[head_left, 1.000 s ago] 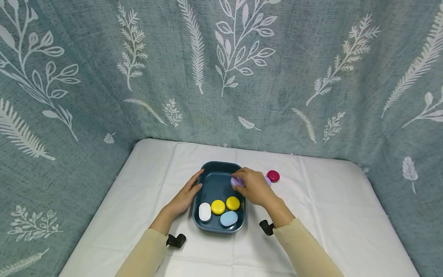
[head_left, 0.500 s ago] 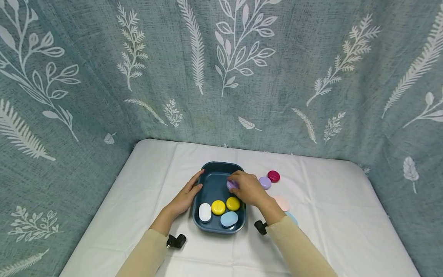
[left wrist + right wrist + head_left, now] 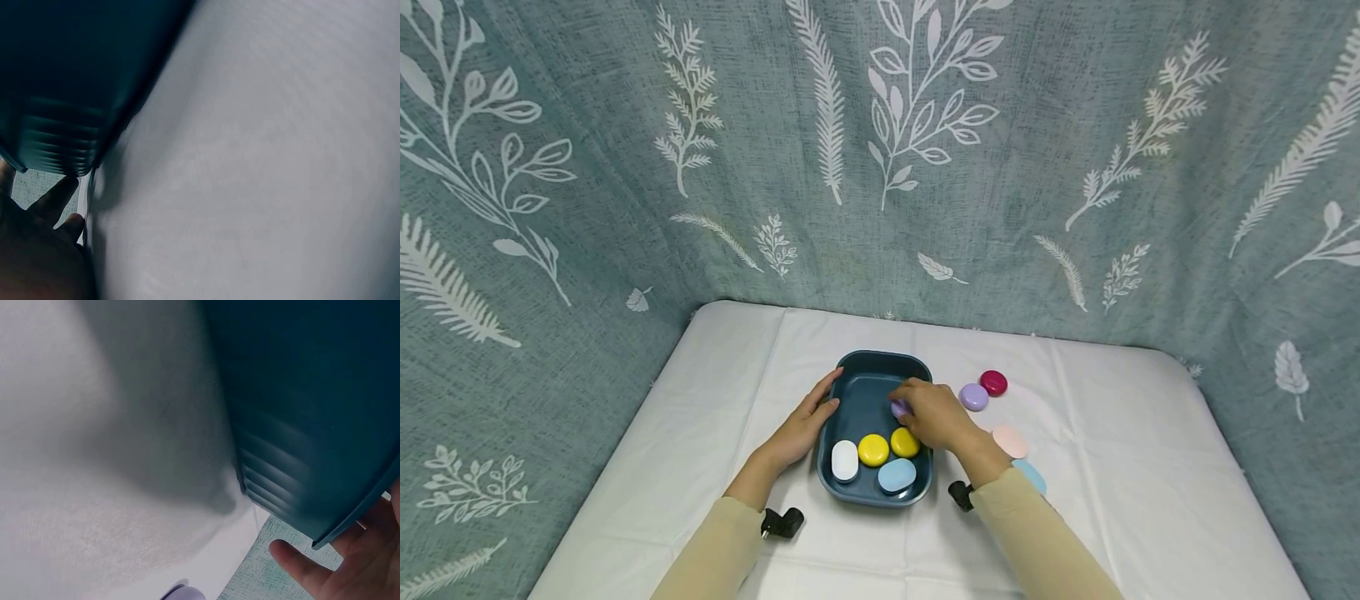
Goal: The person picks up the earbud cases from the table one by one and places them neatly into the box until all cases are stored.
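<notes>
A dark blue rectangular tub [image 3: 876, 503] stands on the white-covered table. My left hand [image 3: 797, 432] rests along its left side, fingers extended against the wall. In the left wrist view, fingers [image 3: 55, 199] reach along the ribbed outside. Over the tub's right rim reaches my right hand [image 3: 932, 411], its thumb and fingers pinching a small purple rounded disc [image 3: 898, 408] low inside. The hand partly hides this disc. Along the near part of the tub lie a white oval piece [image 3: 845, 461], a yellow disc [image 3: 873, 450], another yellow disc [image 3: 905, 442] and a light blue oval [image 3: 897, 475].
Right of the tub on the table are a second purple disc [image 3: 974, 397], a dark red disc [image 3: 993, 382], a pink piece [image 3: 1011, 442] and another light blue piece [image 3: 1030, 476], partly covered by the right sleeve [image 3: 1037, 529]. A patterned curtain [image 3: 880, 167] surrounds the table.
My right hand has moved slightly left and down into the tub with the purple disc. The second purple disc, the pink piece and the light blue piece outside have come into view.
</notes>
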A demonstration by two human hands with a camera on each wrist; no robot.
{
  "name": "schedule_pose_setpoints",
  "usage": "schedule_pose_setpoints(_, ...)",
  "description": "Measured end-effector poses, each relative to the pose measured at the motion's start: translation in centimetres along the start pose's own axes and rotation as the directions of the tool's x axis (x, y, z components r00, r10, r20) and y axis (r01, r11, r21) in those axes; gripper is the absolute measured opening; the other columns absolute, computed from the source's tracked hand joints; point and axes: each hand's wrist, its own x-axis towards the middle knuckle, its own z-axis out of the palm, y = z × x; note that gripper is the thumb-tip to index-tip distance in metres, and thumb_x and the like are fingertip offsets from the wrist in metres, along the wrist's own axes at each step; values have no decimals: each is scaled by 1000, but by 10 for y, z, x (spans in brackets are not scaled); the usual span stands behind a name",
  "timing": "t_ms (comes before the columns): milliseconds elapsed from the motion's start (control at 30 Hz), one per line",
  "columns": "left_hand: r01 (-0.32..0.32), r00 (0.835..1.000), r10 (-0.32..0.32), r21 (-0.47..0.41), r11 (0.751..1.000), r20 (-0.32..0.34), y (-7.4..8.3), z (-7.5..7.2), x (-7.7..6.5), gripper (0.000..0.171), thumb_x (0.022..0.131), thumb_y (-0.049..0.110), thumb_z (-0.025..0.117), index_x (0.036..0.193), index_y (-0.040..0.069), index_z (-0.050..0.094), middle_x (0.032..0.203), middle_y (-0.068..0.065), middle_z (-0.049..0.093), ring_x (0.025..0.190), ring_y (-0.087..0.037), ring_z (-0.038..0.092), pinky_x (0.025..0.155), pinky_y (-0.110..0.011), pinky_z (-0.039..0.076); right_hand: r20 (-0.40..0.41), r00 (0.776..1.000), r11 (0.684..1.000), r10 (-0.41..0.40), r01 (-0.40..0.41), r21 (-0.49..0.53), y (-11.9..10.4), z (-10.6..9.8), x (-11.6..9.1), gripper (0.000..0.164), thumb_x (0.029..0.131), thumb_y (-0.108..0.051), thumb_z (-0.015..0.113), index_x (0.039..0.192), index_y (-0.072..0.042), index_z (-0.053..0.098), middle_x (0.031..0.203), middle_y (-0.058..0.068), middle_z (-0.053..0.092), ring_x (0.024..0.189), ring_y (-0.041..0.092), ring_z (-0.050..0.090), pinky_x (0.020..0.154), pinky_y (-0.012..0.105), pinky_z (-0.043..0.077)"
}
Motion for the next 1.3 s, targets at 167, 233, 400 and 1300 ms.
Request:
schedule_pose_setpoints(167,-4,1000,4,4,1000,0,0,0,0,51,111,46,43,158,56,25,173,2,20,161,-32,20,127,-65,15,10,1000,1000,12,-12,-26,0,3,1,32,100,-19,70,132,-16,71,135,8,66,123,31,64,114,53,45)
schedule_pose_setpoints(233,-4,1000,4,4,1000,0,0,0,-1,51,111,47,43,158,56,25,173,2,20,161,-32,20,128,-65,14,11,1000,999,13,-12,-35,0,4,1,31,101,-19,69,132,-16,71,134,7,66,123,31,64,114,53,46)
schedule_pose_setpoints(400,-8,1000,8,-1,1000,1,0,0,0,52,110,47,43,159,54,26,173,1,20,161,-33,19,127,-65,14,14,1000,999,8,-7,-50,0,6,2,30,101,-19,68,131,-16,72,133,7,66,122,29,64,114,50,48)
schedule_pose_setpoints(1300,4,1000,-4,2,1000,-9,-2,0,2,51,110,47,45,157,56,27,173,-1,23,160,-33,21,127,-66,14,68,998,993,4,4,-114,-2,5,2,33,99,-7,68,131,-14,71,135,10,63,118,28,63,110,46,52)
